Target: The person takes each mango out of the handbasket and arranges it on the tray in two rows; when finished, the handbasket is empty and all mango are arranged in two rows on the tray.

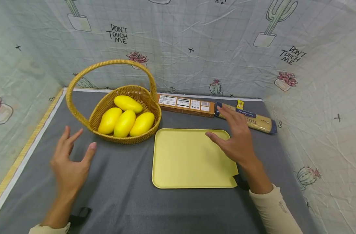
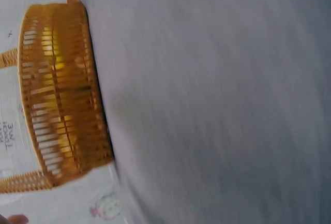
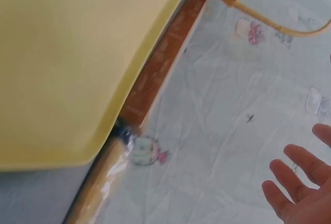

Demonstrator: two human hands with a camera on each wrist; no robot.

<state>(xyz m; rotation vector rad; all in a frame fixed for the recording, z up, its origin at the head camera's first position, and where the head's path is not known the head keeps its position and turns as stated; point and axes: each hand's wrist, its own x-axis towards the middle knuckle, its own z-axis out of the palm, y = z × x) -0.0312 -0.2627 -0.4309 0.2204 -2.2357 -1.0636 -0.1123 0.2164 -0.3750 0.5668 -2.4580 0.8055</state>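
A wicker basket [image 1: 128,140] with a tall arched handle stands at the back left, holding several yellow mangoes [image 1: 124,123]. To its right a pale yellow rectangular tray [image 1: 192,159] lies flat on the grey cloth. My left hand [image 1: 69,164], fingers spread and bare, hovers in front of the basket's left side. Only a fingertip [image 2: 18,219] of it enters the left wrist view. Above the tray's right edge is my right hand [image 1: 239,139], thumb and fingers apart and nothing held; its loosely extended fingers [image 3: 292,180] show in the right wrist view.
Along the back edge lie a long brown box [image 1: 185,105] with printed labels and a pack of spaghetti [image 1: 259,123]. A small yellow packet [image 1: 240,104] sits behind the pack. A patterned curtain [image 1: 192,71] hangs behind and at both sides of the table.
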